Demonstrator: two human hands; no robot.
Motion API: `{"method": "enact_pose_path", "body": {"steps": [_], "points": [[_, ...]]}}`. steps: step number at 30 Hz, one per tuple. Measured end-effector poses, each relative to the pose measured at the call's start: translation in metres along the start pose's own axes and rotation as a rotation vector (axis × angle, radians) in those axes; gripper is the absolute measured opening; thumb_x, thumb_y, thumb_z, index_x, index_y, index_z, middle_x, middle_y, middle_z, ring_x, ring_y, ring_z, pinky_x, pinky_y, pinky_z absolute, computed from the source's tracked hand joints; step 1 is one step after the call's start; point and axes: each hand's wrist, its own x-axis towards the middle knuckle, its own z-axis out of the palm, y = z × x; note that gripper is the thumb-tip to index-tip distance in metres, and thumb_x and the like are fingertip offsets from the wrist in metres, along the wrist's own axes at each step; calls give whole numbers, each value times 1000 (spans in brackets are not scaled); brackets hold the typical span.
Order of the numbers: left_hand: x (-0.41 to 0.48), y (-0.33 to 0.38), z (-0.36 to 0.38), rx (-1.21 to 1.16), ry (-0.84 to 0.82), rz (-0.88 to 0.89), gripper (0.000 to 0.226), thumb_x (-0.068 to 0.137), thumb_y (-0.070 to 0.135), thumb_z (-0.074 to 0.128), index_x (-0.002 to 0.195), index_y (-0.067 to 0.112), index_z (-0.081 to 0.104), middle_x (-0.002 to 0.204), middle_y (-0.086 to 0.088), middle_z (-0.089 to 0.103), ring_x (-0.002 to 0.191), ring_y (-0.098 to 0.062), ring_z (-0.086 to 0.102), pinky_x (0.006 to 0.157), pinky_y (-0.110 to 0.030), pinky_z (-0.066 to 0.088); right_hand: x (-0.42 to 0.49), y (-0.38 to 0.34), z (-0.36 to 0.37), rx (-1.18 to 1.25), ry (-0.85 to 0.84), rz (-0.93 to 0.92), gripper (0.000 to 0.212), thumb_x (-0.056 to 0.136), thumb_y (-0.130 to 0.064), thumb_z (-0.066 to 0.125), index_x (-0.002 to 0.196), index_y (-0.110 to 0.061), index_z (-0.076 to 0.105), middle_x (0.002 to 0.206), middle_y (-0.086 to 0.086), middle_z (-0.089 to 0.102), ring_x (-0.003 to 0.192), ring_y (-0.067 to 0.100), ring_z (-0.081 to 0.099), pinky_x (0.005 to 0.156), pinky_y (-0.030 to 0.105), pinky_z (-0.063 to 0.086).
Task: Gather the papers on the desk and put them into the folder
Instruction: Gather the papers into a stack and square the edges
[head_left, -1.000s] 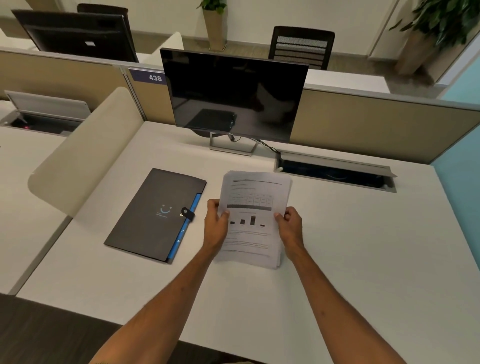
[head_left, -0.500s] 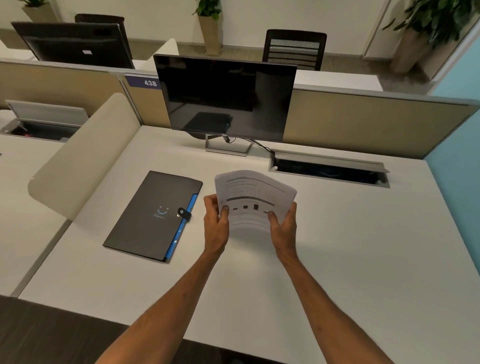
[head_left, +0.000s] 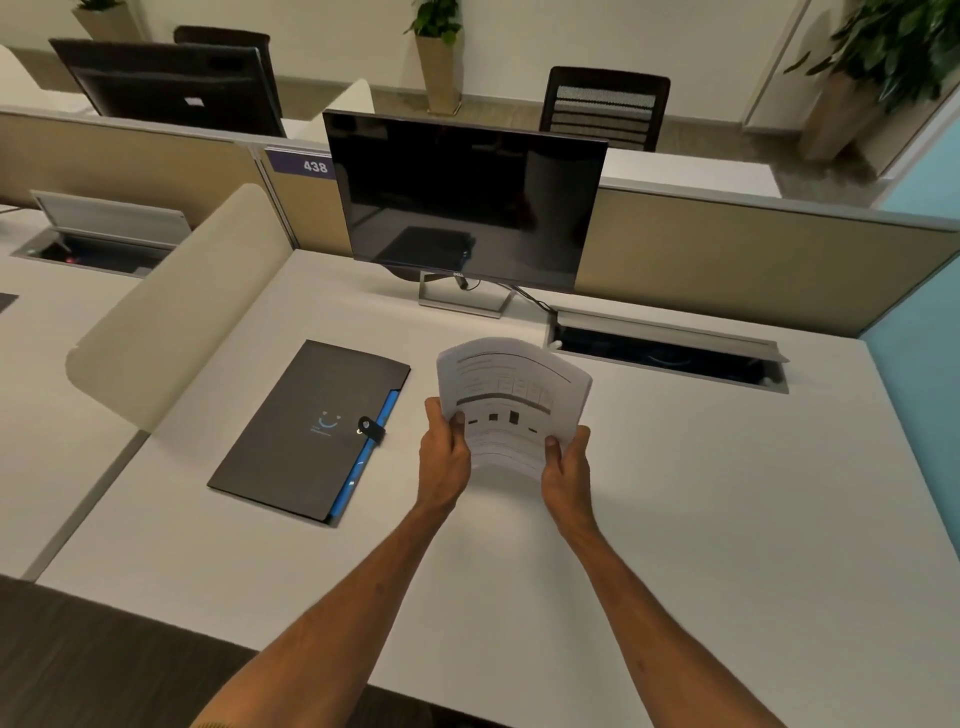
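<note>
Head view: the left hand and the right hand each pinch a side edge of the papers, thumbs on the printed face, fingers hidden behind. The stack is lifted off the desk and tilted up toward the viewer, its top edge bowed into an arch. The folder lies flat on the desk just left of the hands, apart from the papers, its strap fastened over the blue inner edge.

Step in hand, as judged: squaring the gathered sheets before filing. To do it well, the pinch should be loosened slightly so that the sheets can slide, and the lower edge tapped on the desk until all edges align; a tight squeeze keeps the arch and locks any misalignment. Since the folder appears closed, one hand will have to take the whole stack while the other undoes the strap. The stack should then enter straight and unbent, lest corners catch or crease. No loose sheets are visible elsewhere on the desk.
</note>
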Motion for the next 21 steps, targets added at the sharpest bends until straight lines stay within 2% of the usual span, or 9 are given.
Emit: {"method": "enact_pose_path", "body": {"steps": [3, 6, 8, 11, 13, 15, 18, 21], "points": [[2, 2, -5, 36, 20, -22, 22, 118, 24, 40, 135, 10, 38, 131, -7, 70, 97, -17, 77, 79, -33, 70, 5, -2, -7, -85, 40, -39, 22, 109, -22, 53, 127, -10, 50, 124, 4, 66, 105, 18, 67, 83, 17, 61], [-3, 2, -11, 93, 42, -80, 22, 117, 26, 44, 133, 11, 40, 132, -8, 71, 99, -25, 79, 86, -45, 71, 7, -4, -13, -118, 30, -18, 14, 107, -22, 57, 112, -10, 62, 106, -1, 71, 86, 10, 69, 63, 2, 53], [-9, 0, -15, 116, 54, -112, 24, 116, 26, 46, 135, 12, 42, 132, -10, 72, 103, -31, 81, 87, -47, 70, 8, -5, -14, -132, 7, 8, 18, 107, -22, 58, 91, -14, 62, 86, -7, 68, 71, 1, 62, 55, 2, 48], [-19, -6, -22, 162, 70, -200, 26, 115, 26, 48, 137, 12, 44, 134, -11, 73, 106, -32, 81, 92, -51, 69, 9, -2, -11, -179, -38, 100, 38, 104, -19, 60, 67, -21, 51, 64, -13, 56, 57, 4, 50, 51, 11, 39], [-22, -11, -26, 196, 71, -262, 27, 115, 26, 48, 139, 13, 45, 135, -12, 74, 107, -32, 80, 95, -52, 68, 12, 4, -7, -199, -54, 192, 35, 101, -17, 61, 67, -11, 56, 62, -7, 57, 58, 13, 50, 54, 24, 39], [-22, -17, -32, 246, 56, -294, 29, 115, 26, 48, 142, 15, 47, 136, -10, 73, 111, -32, 79, 98, -51, 67, 13, 6, -1, -218, -62, 266, 31, 98, -15, 61, 68, -8, 57, 65, 0, 61, 61, 20, 53, 59, 28, 39], [-19, -28, -49, 392, 82, -304, 34, 114, 23, 48, 147, 16, 50, 145, -7, 68, 129, -31, 71, 112, -52, 59, 14, 9, 10, -258, -39, 347, 36, 95, -11, 60, 61, -15, 49, 61, 0, 57, 57, 21, 49, 54, 28, 35], [-15, -43, -74, 508, 204, -270, 32, 112, 15, 48, 143, 17, 57, 140, -7, 67, 126, -26, 67, 110, -47, 58, 14, 15, 22, -315, -44, 390, 39, 93, -7, 59, 58, -16, 47, 57, -3, 53, 52, 19, 49, 49, 24, 32]]}}
